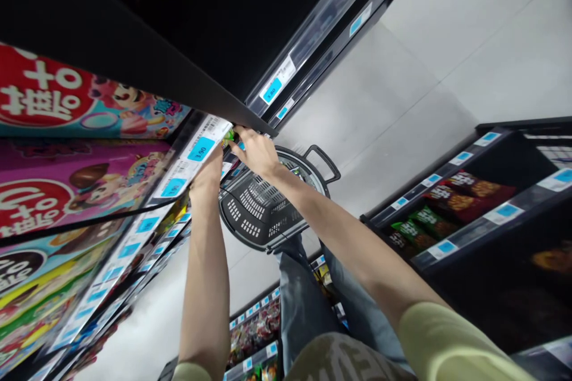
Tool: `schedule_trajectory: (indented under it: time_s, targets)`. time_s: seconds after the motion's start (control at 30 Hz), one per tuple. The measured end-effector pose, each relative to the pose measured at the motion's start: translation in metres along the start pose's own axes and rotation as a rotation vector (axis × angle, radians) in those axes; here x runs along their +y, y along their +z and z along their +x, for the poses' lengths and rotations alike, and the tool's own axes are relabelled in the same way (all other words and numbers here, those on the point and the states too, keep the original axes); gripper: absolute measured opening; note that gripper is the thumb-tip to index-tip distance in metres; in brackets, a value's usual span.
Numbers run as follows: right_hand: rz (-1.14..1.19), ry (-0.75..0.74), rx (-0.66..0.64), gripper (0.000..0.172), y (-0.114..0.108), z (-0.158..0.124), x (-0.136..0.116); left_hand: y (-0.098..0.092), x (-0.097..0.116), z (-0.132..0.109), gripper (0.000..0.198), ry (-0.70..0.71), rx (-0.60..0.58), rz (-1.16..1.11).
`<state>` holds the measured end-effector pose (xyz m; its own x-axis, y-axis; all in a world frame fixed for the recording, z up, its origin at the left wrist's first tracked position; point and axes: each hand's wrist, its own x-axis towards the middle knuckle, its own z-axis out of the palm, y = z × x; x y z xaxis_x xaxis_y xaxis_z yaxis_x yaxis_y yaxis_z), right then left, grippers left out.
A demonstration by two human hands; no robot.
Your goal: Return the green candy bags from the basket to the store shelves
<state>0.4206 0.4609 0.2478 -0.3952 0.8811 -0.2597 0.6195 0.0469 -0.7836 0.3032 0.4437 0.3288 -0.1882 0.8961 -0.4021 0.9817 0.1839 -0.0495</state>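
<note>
Green packet (229, 135) beside dark shelf (196, 80), basket (264, 219), pale floor (415, 65)

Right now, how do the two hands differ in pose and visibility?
The left hand hardly shows its fingers, while the right hand shows some, close to a green packet. In the picture, the left hand is beside the price labels; the right hand partly overlaps the basket. Both are bare.

Green packet (229, 135), partly hidden, between hands (257, 152)
</note>
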Motion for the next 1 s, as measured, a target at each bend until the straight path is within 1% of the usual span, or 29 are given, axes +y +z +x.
schedule_trajectory:
  time_s: [0.1,0.17,0.23,0.3,0.37,0.43,0.5,0.57,0.63,0.7,0.8,0.87,0.93,1.0]
  targets:
    - [0.03,-0.078,-0.029,0.038,-0.003,-0.001,0.011,0.002,0.003,-0.006,0.044,-0.016,-0.002,-0.073]
    - [0.072,-0.155,-0.063,0.041,-0.007,-0.01,0.022,0.005,0.006,-0.012,0.044,-0.093,0.01,-0.1]
    - [0.1,-0.194,-0.096,0.046,-0.011,-0.028,0.037,0.007,0.008,-0.017,0.048,-0.189,0.022,-0.1]
    - [0.101,-0.17,-0.134,0.047,-0.015,-0.056,0.057,0.009,0.01,-0.017,0.049,-0.221,0.021,-0.109]
    - [0.075,-0.102,-0.188,0.044,-0.02,-0.092,0.083,0.009,0.011,-0.013,0.046,-0.17,0.038,-0.147]
    - [-0.005,0.022,-0.254,0.037,-0.023,-0.133,0.11,0.009,0.011,-0.007,0.043,-0.103,0.074,-0.189]
    - [-0.093,0.113,-0.392,0.033,-0.026,-0.175,0.135,0.01,0.013,-0.004,0.043,-0.082,0.081,-0.207]
    - [-0.199,0.203,-0.56,0.031,-0.028,-0.213,0.153,0.011,0.016,-0.006,0.045,-0.113,0.061,-0.209]
    - [-0.305,0.252,-0.717,0.031,-0.029,-0.243,0.166,0.01,0.022,-0.013,0.046,-0.142,0.048,-0.21]
    - [-0.381,0.269,-0.828,0.032,-0.027,-0.264,0.175,0.005,0.032,-0.025,0.049,-0.145,0.064,-0.196]
    - [-0.442,0.306,-0.905,0.033,-0.021,-0.277,0.184,-0.007,0.054,-0.048,0.059,-0.101,0.147,-0.161]
    - [-0.47,0.339,-0.925,0.033,-0.014,-0.275,0.188,-0.009,0.07,-0.068,0.065,-0.015,0.194,-0.16]
    - [-0.494,0.363,-0.935,0.032,-0.005,-0.266,0.189,0.001,0.085,-0.093,0.065,0.131,0.168,-0.197]
    - [-0.504,0.375,-0.931,0.031,0.004,-0.252,0.186,0.024,0.099,-0.126,0.061,0.312,0.047,-0.278]
